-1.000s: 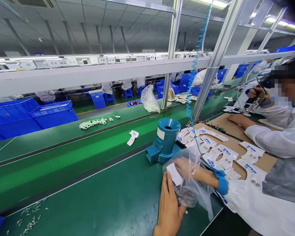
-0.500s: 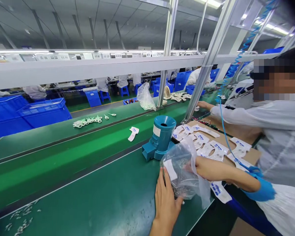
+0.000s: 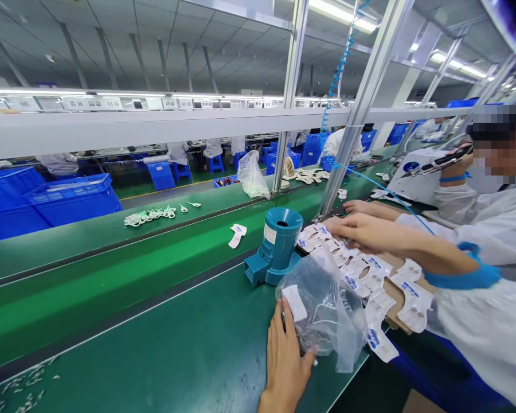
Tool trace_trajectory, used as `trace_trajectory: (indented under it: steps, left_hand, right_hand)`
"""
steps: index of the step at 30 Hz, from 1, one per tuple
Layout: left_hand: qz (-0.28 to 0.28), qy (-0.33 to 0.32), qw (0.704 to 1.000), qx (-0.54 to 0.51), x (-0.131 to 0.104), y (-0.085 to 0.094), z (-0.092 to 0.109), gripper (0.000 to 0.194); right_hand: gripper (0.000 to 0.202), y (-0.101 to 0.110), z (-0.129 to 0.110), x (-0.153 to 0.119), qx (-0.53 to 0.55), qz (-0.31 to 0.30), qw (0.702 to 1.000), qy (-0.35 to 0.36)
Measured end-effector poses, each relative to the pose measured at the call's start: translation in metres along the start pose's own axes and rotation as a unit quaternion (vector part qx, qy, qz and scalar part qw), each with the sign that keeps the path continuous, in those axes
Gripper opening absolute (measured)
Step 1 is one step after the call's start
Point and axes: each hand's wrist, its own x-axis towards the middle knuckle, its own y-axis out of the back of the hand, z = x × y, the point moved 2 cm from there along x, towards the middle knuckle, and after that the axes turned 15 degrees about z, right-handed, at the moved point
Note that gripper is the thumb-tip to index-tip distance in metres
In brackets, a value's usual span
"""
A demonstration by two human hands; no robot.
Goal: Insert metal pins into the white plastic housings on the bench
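Note:
My left hand (image 3: 286,358) holds the side of a clear plastic bag (image 3: 322,310), its thumb low and its fingers along the wall. A mass of small grey metal pieces shows dimly through the plastic, and a white label sits on it. My right hand (image 3: 365,230), with a blue wristband, is above several white curved plastic parts (image 3: 365,272) with blue marks, lying on a brown board. Its fingers are pressed together; whatever lies between them is too small to make out. A teal funnel-topped device (image 3: 279,244) stands just behind the bag.
A co-worker's arm (image 3: 376,211) reaches in just beyond my right hand. One white part (image 3: 237,235) lies on the green conveyor belt (image 3: 155,258). Small metal pieces (image 3: 30,381) are scattered at the near left. A metal post (image 3: 346,129) and a blue air hose (image 3: 382,186) stand beyond the board.
My right hand has come out of the plastic bag and moved up and away, over the white parts. My left hand stays on the bag. The co-worker now leans closer with an arm raised.

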Motion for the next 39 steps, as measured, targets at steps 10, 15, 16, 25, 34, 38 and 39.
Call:
trace_trajectory:
  steps: [10,15,16,25,34,38,39]
  left_hand:
    - [-0.022,0.019,0.999,-0.018,0.0,0.001,0.0,0.102]
    - [-0.043,0.044,0.998,-0.021,0.002,0.002,0.002,0.107]
    - [-0.046,0.046,0.998,-0.021,0.002,0.003,0.003,0.107]
    - [-0.066,0.071,0.995,-0.033,0.005,0.006,0.005,0.108]
    - [-0.075,0.077,0.994,-0.025,0.006,0.011,0.01,0.107]
    - [-0.072,0.064,0.995,-0.024,0.005,0.009,0.008,0.107]
    - [-0.07,0.061,0.995,-0.023,0.005,0.009,0.007,0.107]
  right_hand:
    - [0.039,-0.038,-0.094,0.09,-0.136,-0.009,0.983,0.123]
    - [0.036,-0.055,-0.093,0.102,-0.21,-0.035,0.965,0.155]
    - [0.035,-0.055,-0.093,0.102,-0.217,-0.033,0.963,0.155]
    - [0.037,-0.057,-0.094,0.101,-0.254,-0.023,0.953,0.164]
    - [0.04,-0.055,-0.092,0.101,-0.273,-0.014,0.948,0.166]
    - [0.047,-0.053,-0.094,0.102,-0.289,0.016,0.944,0.157]
    - [0.049,-0.053,-0.095,0.101,-0.296,0.025,0.941,0.16]
